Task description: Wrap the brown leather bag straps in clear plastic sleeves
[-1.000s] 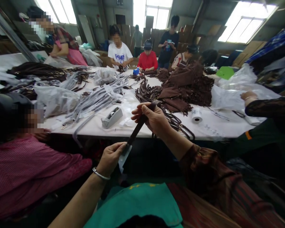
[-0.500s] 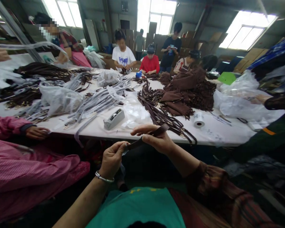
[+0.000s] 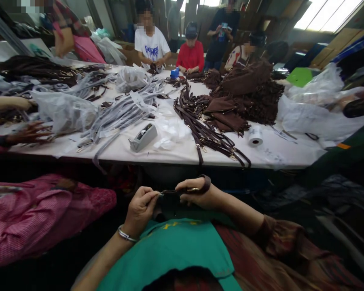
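Centrally, a dark brown strap [image 3: 206, 184], apparently leather, is held in the air between a person's two hands, in front of the near edge of a white work surface [image 3: 177, 153] and just above a green apron [image 3: 170, 250]. Its long axis runs across the body, from the left fingertips to the right hand, almost level. The right hand [image 3: 201, 197] is nearer to most of the visible strap; the left hand [image 3: 142, 207], with a silver bracelet [image 3: 126, 234] at the wrist, is at the other end.

The left thumb and fingers pinch together at the strap's tip, where a tiny pale scrap [image 3: 161, 194] shows; what that scrap is cannot be told. The right fingers are extended but close around the strap, which passes through them and curls up into a rounded bend above the thumb side.

Between the hands the strap appears thin and dark, seen nearly edge-on. The bend shows a broader, smooth, slightly reddish-brown band, and a gold-toned glint appears beside the right fingers, too small to identify. Beyond, on the surface, lie a grey tape dispenser [image 3: 144, 138] and a heap of similar brown straps [image 3: 197, 125] with metal clips.
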Motion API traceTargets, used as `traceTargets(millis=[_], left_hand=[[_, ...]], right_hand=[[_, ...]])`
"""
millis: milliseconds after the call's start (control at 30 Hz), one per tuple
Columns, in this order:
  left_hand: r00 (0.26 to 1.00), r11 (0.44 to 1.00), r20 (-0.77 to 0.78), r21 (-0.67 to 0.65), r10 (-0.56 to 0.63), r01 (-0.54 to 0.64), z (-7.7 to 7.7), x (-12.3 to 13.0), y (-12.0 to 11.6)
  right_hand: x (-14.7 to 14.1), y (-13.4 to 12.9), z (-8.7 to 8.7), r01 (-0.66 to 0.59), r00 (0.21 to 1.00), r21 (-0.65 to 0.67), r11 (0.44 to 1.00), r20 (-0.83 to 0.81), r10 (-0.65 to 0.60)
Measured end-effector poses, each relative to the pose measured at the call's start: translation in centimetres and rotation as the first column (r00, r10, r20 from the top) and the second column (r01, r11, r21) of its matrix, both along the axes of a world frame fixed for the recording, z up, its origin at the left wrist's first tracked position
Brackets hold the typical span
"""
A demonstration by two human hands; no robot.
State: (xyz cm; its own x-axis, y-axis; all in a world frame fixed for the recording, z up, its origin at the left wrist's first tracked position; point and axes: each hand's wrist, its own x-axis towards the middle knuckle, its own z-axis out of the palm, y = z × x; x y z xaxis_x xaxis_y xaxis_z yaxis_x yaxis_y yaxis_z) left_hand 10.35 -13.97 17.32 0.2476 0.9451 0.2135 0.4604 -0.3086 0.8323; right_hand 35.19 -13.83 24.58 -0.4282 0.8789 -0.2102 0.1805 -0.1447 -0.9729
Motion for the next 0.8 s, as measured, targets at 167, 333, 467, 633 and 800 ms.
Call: traceTargets(millis=[167, 333, 467, 633, 800], left_hand=[[0.997, 0.999, -0.071, 0.047, -0.013, 0.016, 1.6, 0.8, 0.3], [0.996, 0.993, -0.070, -0.096, 0.063, -0.070, 2.3, 1.5, 0.4], [0.977, 0.914, 0.182, -0.405, 0.113, -0.030, 2.3, 1.9, 0.5], [0.875, 0.806, 0.408, -0.591, 0.261, 0.036, 2.9, 2.3, 1.7], [0.929, 0.810, 0.304, -0.586, 0.210, 0.009, 3.1, 2.1, 3.0]], right_hand=[[0.6, -0.1, 0.1, -0.148, 0.983, 0.573, 0.806, 0.176, 0.056], [0.6, -0.9, -0.4, -0.107, 0.991, 0.624, 0.774, 0.130, 0.033], [0.4, -1.0, -0.2, -0.115, 0.993, 0.600, 0.792, 0.088, 0.078], [0.2, -0.5, 0.4, -0.093, 0.995, 0.616, 0.782, 0.078, 0.057], [-0.1, -0.1, 0.5, -0.106, 0.994, 0.641, 0.760, 0.086, 0.066]])
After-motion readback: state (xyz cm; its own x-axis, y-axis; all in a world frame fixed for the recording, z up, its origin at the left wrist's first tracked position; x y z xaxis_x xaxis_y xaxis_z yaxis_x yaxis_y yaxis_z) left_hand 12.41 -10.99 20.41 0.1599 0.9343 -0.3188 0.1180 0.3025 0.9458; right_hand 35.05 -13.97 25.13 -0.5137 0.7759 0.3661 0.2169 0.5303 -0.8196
